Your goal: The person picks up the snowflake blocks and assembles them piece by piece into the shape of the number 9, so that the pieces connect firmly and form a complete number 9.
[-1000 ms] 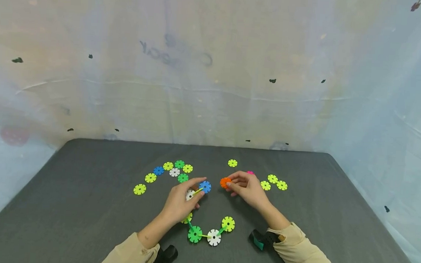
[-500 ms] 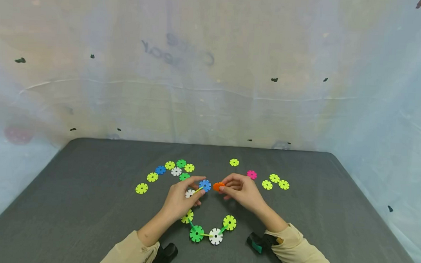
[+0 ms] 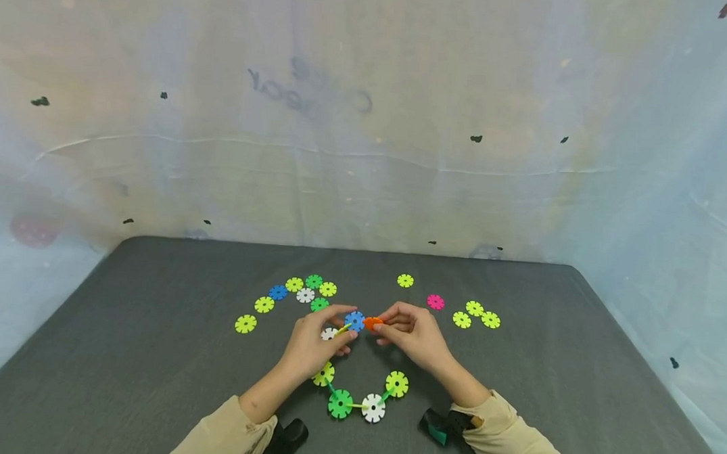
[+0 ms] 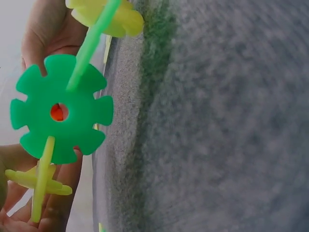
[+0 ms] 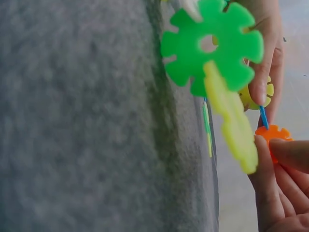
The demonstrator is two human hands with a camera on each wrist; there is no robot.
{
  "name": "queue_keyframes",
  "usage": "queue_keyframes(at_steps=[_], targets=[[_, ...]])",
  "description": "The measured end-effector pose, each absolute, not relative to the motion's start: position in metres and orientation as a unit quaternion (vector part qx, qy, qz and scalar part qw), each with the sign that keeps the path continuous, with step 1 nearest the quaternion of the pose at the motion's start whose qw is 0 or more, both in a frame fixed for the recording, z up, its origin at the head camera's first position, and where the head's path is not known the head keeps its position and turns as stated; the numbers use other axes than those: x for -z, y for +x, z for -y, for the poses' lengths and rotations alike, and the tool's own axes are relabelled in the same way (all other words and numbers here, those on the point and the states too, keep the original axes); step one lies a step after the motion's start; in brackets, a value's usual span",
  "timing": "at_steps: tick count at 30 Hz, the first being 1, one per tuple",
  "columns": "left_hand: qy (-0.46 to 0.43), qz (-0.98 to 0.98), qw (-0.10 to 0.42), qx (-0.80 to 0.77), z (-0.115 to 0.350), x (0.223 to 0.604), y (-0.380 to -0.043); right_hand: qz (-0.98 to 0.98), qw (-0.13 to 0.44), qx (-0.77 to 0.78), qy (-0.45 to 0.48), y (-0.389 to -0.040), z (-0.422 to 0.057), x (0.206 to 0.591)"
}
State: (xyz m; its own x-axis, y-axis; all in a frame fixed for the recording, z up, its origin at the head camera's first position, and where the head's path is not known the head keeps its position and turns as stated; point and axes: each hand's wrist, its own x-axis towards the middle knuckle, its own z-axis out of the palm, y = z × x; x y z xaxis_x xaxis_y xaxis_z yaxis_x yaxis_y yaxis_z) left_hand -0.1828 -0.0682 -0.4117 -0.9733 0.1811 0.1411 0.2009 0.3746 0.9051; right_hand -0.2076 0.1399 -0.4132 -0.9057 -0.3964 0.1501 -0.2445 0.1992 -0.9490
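My left hand (image 3: 314, 340) pinches the upper end of a chain of notched interlocking plastic discs. At that end a blue disc (image 3: 354, 321) sticks out past the fingertips, joined to a yellow disc (image 5: 270, 90) under the thumb. A white disc (image 3: 329, 334) shows inside the hand. Between thumb and index finger, my right hand (image 3: 416, 334) holds an orange disc (image 5: 274, 133), whose notched edge meets the blue disc's edge. The chain hangs below in a curve, with a green disc (image 3: 340, 404), a white disc (image 3: 374, 408) and a yellow disc (image 3: 396, 384) at its free end.
On the dark table (image 3: 150, 367), loose green, white, blue and yellow discs lie at back left, including a yellow disc (image 3: 245, 324). A pink disc (image 3: 435, 302) and several yellow discs (image 3: 461, 320) lie at back right. A pale sheet (image 3: 365, 186) hangs behind.
My right hand has moved left, bringing the orange disc from a gap away to the blue disc's edge, and has turned it flatter. The left hand has stayed nearly still.
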Motion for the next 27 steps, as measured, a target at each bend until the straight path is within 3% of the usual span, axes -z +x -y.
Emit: queue_keyframes(at_steps=[15,23,27], targets=[[-0.142,0.813,0.011,0.565,0.060,0.411,-0.180,-0.759,0.019,0.618,-0.202,-0.199,-0.139,0.413],[-0.131,0.856,0.082,0.493,0.058,0.410,-0.175,-0.750,0.069,0.622,-0.217,-0.201,-0.136,0.415],[-0.113,0.864,0.085,0.483,0.058,0.409,-0.175,-0.761,0.079,0.606,-0.216,-0.203,-0.143,0.414]])
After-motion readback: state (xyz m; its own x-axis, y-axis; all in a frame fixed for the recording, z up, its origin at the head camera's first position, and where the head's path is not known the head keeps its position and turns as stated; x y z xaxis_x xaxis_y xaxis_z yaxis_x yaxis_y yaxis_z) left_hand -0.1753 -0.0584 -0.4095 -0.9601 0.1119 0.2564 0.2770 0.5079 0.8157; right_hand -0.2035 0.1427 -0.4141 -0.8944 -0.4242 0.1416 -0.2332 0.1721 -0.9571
